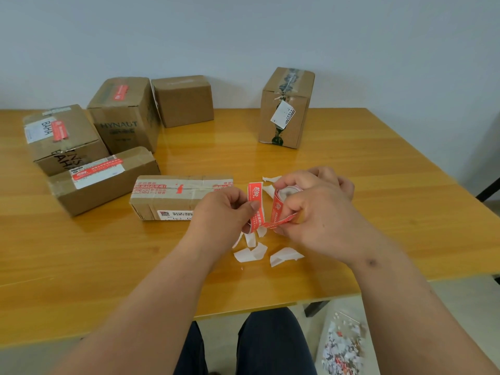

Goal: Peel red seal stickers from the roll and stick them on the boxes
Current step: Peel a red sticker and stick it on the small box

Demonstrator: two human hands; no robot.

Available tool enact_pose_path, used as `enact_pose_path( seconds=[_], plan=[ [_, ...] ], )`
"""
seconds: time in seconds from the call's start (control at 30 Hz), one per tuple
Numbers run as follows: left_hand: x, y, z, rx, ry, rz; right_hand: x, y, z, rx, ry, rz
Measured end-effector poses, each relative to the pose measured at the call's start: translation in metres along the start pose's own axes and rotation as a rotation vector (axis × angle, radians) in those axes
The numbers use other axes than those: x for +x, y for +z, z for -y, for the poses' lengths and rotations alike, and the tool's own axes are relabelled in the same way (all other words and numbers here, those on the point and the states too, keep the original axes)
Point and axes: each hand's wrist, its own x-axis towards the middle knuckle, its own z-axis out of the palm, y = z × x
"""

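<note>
My right hand (316,207) grips the roll of red seal stickers (281,204) above the table's middle. My left hand (224,209) pinches a red sticker (255,204) that still runs down to the roll's strip. Just left of my hands lies a long flat box (173,196) with red printed tape on top. Three boxes at the left carry a red sticker: a low one (102,180), one marked BAHA (62,136) and one marked HYNAUT (124,112). A plain box (184,100) and a tall upright box (286,106) show no red sticker.
Torn white backing scraps (254,251) lie on the wooden table (378,212) under and around my hands. A clear bag of paper bits (343,347) rests on the floor at the right. My knees show below the table's front edge.
</note>
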Motion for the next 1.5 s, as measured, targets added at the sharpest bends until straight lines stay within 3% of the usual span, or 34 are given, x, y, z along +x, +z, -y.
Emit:
enact_pose_path(
  seconds=[0.37,0.47,0.63,0.87,1.0,1.27,1.5],
  plan=[
    [0.012,-0.008,0.000,-0.086,0.015,-0.200,-0.006,-0.008,0.000,0.006,-0.036,0.044],
    [0.010,-0.012,-0.003,-0.167,-0.001,-0.124,-0.005,-0.013,0.003,0.083,-0.009,0.077],
    [-0.001,-0.019,-0.011,-0.252,-0.002,0.119,0.008,-0.019,0.015,0.268,0.110,-0.105],
    [-0.010,-0.029,-0.011,-0.211,-0.012,0.253,0.011,-0.023,0.035,0.510,0.156,-0.036],
    [-0.015,-0.034,-0.007,-0.244,-0.009,0.251,0.010,-0.020,0.040,0.500,0.187,-0.025],
    [-0.019,-0.036,-0.005,-0.510,0.130,0.092,0.009,-0.012,0.059,0.643,0.206,0.000],
    [-0.021,-0.043,0.003,-0.626,0.134,0.125,0.007,-0.008,0.058,0.868,0.203,0.041]
  ],
)
